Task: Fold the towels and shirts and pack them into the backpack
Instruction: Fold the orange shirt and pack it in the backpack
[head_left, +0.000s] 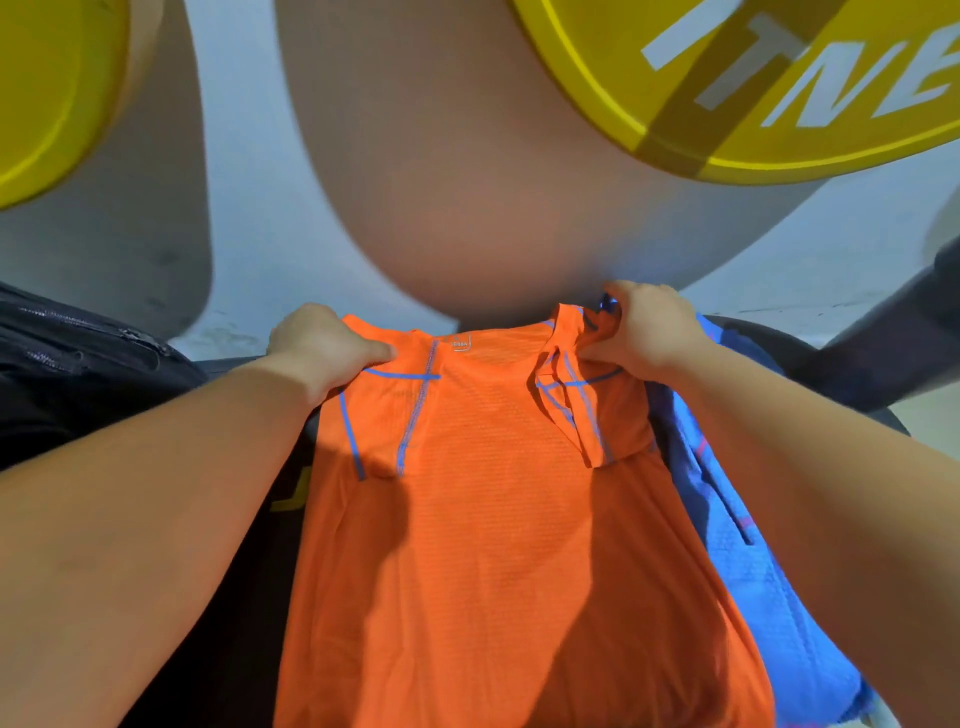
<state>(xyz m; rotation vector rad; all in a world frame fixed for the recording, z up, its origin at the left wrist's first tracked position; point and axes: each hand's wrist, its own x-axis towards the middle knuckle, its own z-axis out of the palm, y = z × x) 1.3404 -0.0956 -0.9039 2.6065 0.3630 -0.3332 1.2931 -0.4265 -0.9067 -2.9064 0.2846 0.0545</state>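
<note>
An orange shirt (493, 519) with blue seams lies lengthwise in front of me, both sleeves folded inward over its body. My left hand (324, 340) pinches its left shoulder corner at the far end. At the right shoulder, my right hand (644, 332) grips the fabric together with the folded sleeve. A blue shirt (748, 545) lies under and to the right of the orange one. The black backpack (67, 358) with its zippers sits at the left, partly behind my left forearm.
Two large yellow discs (727, 93) hang at the top left and top right against a pale wall. A blurred tan shape fills the middle top. A dark bar (893, 332) crosses at the right edge. Black cloth with a yellow mark (291, 493) lies under the orange shirt.
</note>
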